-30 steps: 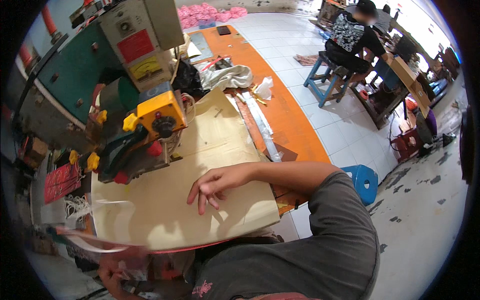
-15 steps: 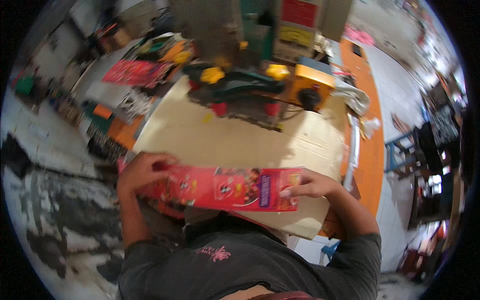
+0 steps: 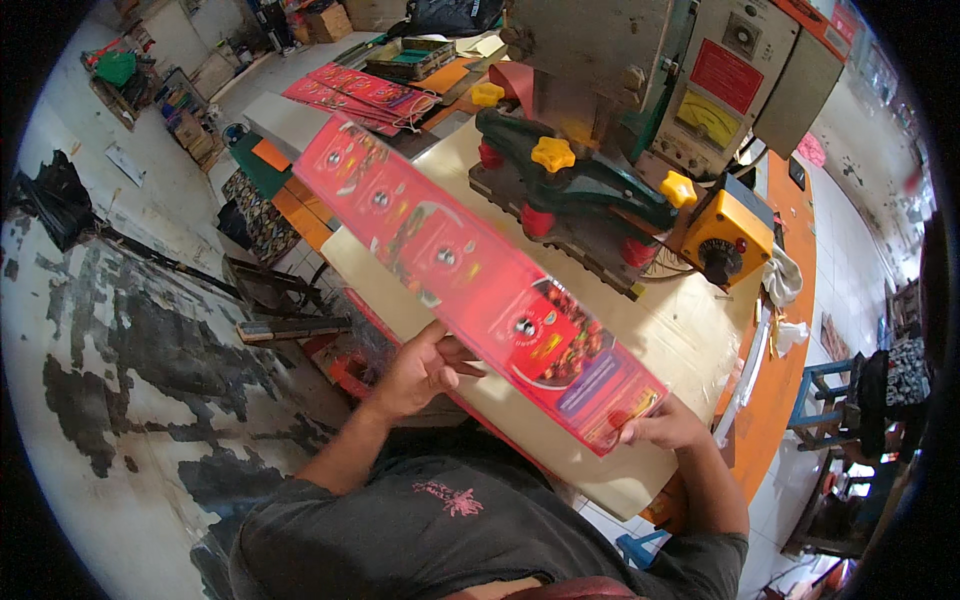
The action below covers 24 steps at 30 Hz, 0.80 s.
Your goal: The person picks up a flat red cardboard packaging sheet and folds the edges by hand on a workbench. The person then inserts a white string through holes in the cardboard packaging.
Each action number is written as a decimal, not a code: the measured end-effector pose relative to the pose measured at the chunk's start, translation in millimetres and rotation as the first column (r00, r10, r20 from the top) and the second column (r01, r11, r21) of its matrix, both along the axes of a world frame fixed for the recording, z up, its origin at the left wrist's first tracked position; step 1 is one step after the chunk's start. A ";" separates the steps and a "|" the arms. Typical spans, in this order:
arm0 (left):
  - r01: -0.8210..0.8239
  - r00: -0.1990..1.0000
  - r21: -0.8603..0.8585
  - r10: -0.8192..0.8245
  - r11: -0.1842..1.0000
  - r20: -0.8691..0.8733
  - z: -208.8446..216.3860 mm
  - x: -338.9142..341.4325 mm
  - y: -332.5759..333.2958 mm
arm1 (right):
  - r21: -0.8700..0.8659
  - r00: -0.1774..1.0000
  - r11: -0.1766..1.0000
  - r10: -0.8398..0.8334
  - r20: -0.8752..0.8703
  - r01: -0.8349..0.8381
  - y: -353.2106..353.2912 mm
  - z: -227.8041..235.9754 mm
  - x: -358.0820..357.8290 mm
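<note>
A long red printed plastic strip (image 3: 472, 258) with food pictures stretches slantwise above the pale work surface (image 3: 690, 330). My right hand (image 3: 668, 424) pinches its near right end, thumb on top. Beside the strip's lower edge is my left hand (image 3: 420, 372), palm turned up and fingers apart; whether its fingertips touch the strip I cannot tell. Just beyond the strip stands a machine with a dark green clamp bar (image 3: 575, 165) and yellow star knobs (image 3: 552, 154).
Several similar red printed pieces (image 3: 365, 92) lie at the far left. A yellow control box (image 3: 728, 235) sits right of the clamp bar, with a grey cabinet (image 3: 735, 85) behind. A white cloth (image 3: 782, 275) rests by the orange table edge. A blue stool (image 3: 825, 390) stands at right.
The strip has swung from nearly level to slanting, its far end now up and to the left. My left hand has come off its left end and moved toward the middle of its lower edge.
</note>
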<state>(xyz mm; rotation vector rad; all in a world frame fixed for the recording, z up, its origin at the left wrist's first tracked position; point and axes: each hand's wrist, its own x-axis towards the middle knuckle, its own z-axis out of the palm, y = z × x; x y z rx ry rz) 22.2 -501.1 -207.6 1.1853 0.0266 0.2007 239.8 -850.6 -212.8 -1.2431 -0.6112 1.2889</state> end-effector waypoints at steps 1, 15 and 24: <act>-0.077 0.994 -0.153 0.088 0.985 0.067 -4.4 5.5 -10.4 | -0.028 0.998 0.998 0.058 0.009 -0.058 -0.6 1.1 1.4; -0.561 0.818 0.101 0.531 0.822 0.220 145.5 80.7 258.1 | -0.068 0.819 0.866 0.493 0.294 -0.496 37.9 47.3 -3.7; -0.453 0.562 0.874 0.818 0.176 0.127 141.3 167.2 424.4 | -0.096 0.808 0.866 0.494 0.322 -0.491 34.9 43.1 -3.7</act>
